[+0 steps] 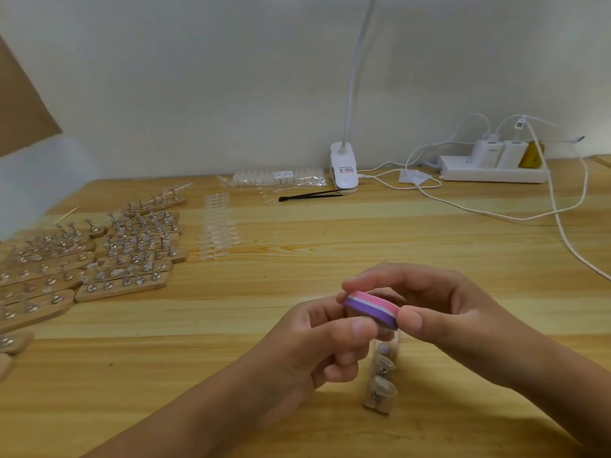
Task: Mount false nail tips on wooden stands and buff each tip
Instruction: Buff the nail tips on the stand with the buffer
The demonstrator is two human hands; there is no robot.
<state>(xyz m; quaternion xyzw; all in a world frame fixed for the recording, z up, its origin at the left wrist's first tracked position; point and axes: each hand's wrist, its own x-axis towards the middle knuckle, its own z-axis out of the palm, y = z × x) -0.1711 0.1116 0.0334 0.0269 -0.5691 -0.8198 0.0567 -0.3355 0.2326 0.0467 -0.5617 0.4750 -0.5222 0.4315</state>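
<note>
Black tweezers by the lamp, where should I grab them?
Pinch the black tweezers across the middle of their two arms, coming straight down from above. They lie flat on the table, and their spread tips end beside the lamp clip, so the middle and the left end are freer.

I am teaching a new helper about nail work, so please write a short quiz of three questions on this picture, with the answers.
1. True or false: the buffer block lies flat on the table.
2. Which thing lies nearest to the clip lamp? A) the black tweezers B) the power strip C) the pile of wooden stands
3. Which three colours are the layers of the buffer block?

Key
1. False: the right hand holds it above the table.
2. A
3. Pink, white, purple
</note>
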